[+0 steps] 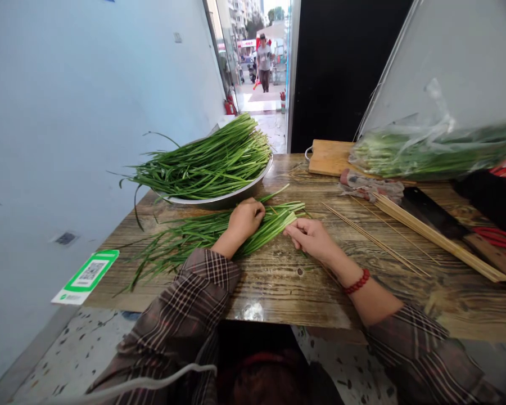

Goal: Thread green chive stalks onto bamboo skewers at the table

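Long garlic chives (185, 230) lie across the wooden table, their pale cut ends to the right and dark leafy tips to the left. Over the middle of this bunch rests my left hand (247, 221), its fingers curled down on the stalks. My right hand (307, 235), with a red bead bracelet on the wrist, pinches the pale stalk ends between thumb and fingers. Just behind the bunch stands a metal basin (219, 198) heaped with more garlic chives (211, 160). Thin bamboo skewers (375, 239) lie on the table to the right of my right hand.
Farther right are a thick bundle of bamboo skewers (438, 236), a cleaver (436, 211), a wooden cutting board (329, 156) and a plastic bag of greens (430, 149). A green QR card (88, 275) sits at the table's left edge. A person (263, 62) is outside the doorway.
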`<state>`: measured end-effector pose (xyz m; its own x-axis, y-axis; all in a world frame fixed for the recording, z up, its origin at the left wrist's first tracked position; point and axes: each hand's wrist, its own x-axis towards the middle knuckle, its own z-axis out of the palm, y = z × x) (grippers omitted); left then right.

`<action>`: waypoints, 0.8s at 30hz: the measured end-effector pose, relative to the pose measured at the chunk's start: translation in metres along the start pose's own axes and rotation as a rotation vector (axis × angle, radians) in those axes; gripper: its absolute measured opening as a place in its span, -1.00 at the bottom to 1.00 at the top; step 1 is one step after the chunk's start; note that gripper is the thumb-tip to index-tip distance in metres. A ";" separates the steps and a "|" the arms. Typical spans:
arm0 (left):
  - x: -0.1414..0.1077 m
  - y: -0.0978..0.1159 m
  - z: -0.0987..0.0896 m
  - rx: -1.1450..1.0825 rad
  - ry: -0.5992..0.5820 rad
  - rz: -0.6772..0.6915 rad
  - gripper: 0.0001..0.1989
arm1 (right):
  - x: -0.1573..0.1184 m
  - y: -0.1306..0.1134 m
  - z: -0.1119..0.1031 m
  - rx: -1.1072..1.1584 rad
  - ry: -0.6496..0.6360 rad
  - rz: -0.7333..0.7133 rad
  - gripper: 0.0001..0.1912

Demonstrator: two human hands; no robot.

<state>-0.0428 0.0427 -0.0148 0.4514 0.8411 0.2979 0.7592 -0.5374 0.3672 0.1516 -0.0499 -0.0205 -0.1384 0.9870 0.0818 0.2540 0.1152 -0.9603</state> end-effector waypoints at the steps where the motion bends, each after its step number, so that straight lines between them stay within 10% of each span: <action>1: 0.001 0.000 -0.002 -0.046 0.043 -0.006 -0.86 | 0.000 0.000 0.000 -0.003 0.001 0.002 -0.68; 5: 0.004 0.007 -0.010 -0.396 0.139 -0.060 -0.89 | 0.000 0.002 0.000 -0.012 0.000 0.017 -0.68; 11: -0.002 0.018 -0.014 -1.093 -0.038 -0.279 -0.77 | -0.002 0.005 -0.002 -0.023 -0.006 0.047 -0.64; 24: -0.008 0.006 -0.010 -1.351 -0.080 -0.402 -0.64 | -0.010 0.015 0.000 0.024 -0.008 0.186 -0.57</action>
<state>-0.0467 0.0324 -0.0067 0.3743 0.9253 -0.0613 -0.1666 0.1322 0.9771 0.1567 -0.0581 -0.0363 -0.0992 0.9901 -0.0996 0.2534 -0.0716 -0.9647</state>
